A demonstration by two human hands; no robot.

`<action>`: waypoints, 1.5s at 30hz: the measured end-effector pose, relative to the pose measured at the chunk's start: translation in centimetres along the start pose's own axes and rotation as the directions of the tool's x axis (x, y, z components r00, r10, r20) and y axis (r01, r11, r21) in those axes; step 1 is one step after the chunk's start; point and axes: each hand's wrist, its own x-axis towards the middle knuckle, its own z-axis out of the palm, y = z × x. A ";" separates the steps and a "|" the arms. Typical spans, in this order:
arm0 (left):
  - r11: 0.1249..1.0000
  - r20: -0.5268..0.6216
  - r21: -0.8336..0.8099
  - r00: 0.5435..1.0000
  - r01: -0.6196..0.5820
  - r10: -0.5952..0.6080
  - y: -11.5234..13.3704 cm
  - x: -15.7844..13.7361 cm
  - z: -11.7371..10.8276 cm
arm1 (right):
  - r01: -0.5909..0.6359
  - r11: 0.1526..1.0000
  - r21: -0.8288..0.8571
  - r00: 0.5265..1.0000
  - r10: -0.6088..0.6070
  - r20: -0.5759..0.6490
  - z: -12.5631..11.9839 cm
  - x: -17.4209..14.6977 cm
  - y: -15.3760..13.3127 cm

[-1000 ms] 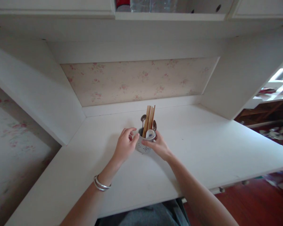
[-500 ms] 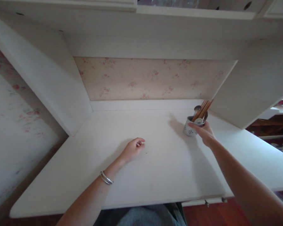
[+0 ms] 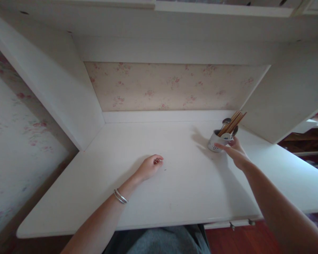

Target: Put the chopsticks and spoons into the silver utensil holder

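A white utensil holder (image 3: 214,144) with small round holes stands at the right of the white countertop. Wooden chopsticks (image 3: 231,124) lean out of it to the right, among metal spoons (image 3: 226,121) and a white utensil (image 3: 226,137). My right hand (image 3: 235,152) is round the holder's near right side, thumb across its front and fingers mostly hidden behind. My left hand (image 3: 150,167) rests on the middle of the counter with its fingers curled in and nothing visible in them. Two silver bangles (image 3: 120,196) are on the left wrist.
The countertop (image 3: 95,208) runs between a white side panel (image 3: 55,81) on the left and another panel (image 3: 294,88) on the right. A cabinet (image 3: 175,28) overhangs it. Behind is flowered wallpaper (image 3: 161,86). A tiny dark speck (image 3: 165,170) lies near my left hand.
My right hand sits slightly lower and farther right on the holder, its thumb now below the rim. The view has shifted a little. My left hand stays in place.
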 end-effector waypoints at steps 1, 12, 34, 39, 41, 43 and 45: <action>1.000 0.001 -0.002 1.000 0.001 -0.001 0.1 0.0 0.0 | -0.036 0.999 -0.015 0.999 0.037 0.005 -0.5 -0.4 -0.1; 0.991 0.023 -0.121 0.998 0.062 -0.060 0.9 -0.4 -0.1 | -0.003 0.987 0.162 0.913 -0.063 0.402 4.3 -13.2 -6.0; 0.987 -0.042 -0.158 0.999 -0.037 0.031 0.0 -0.6 -0.2 | 0.144 0.979 0.142 0.603 -0.201 0.772 16.9 -17.7 -6.4; 0.984 -0.031 -0.178 1.000 -0.002 -0.003 0.5 -0.7 -0.2 | 0.162 0.978 0.134 0.594 -0.205 0.778 16.8 -17.7 -6.6; 0.984 -0.028 -0.177 1.000 -0.001 -0.003 0.6 -0.8 -0.2 | 0.148 0.980 0.133 0.593 -0.196 0.781 16.7 -17.7 -6.7; 0.985 -0.030 -0.170 0.999 -0.021 0.016 0.5 -0.7 -0.2 | 0.131 0.982 0.138 0.590 -0.189 0.785 16.7 -17.7 -6.8; 0.985 -0.035 -0.169 0.999 -0.039 0.034 0.3 -0.7 -0.1 | 0.131 0.981 0.147 0.586 -0.196 0.786 16.6 -17.7 -6.8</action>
